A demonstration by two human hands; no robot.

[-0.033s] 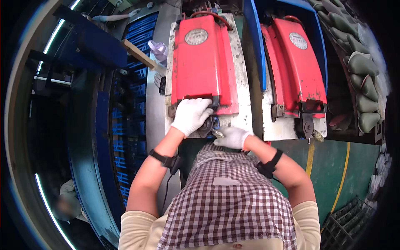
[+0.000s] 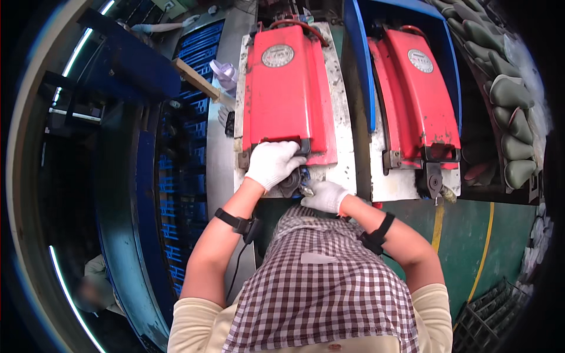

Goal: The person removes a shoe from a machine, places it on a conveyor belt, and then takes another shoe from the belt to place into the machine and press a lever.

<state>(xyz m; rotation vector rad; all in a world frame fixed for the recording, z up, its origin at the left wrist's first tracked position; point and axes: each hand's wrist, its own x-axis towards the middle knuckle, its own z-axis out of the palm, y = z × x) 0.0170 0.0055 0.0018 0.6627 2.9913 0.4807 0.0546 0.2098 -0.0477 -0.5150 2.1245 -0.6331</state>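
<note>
A red machine cover (image 2: 279,100) with a round metal dial plate lies on a pale, worn base in front of me. My left hand (image 2: 271,163), in a white glove, is closed over the black handle (image 2: 305,145) at the cover's near end; most of the handle is under the fingers. Just below and to the right, my right hand (image 2: 325,196), also gloved, has its fingers closed round the wrapped end of a lever (image 2: 307,191). Between the two hands a dark round latch part (image 2: 289,183) partly shows.
To the right stands a second red machine (image 2: 412,88) inside a blue guard (image 2: 372,70). Grey-green shoe-shaped pieces (image 2: 513,91) fill a rack at far right. On the left a metal ledge runs beside blue slatted racks (image 2: 179,217). Other people's arms show at the left.
My left hand sits very slightly further right on the handle. My right hand has shifted a little left at the lever. The cover has not visibly moved.
</note>
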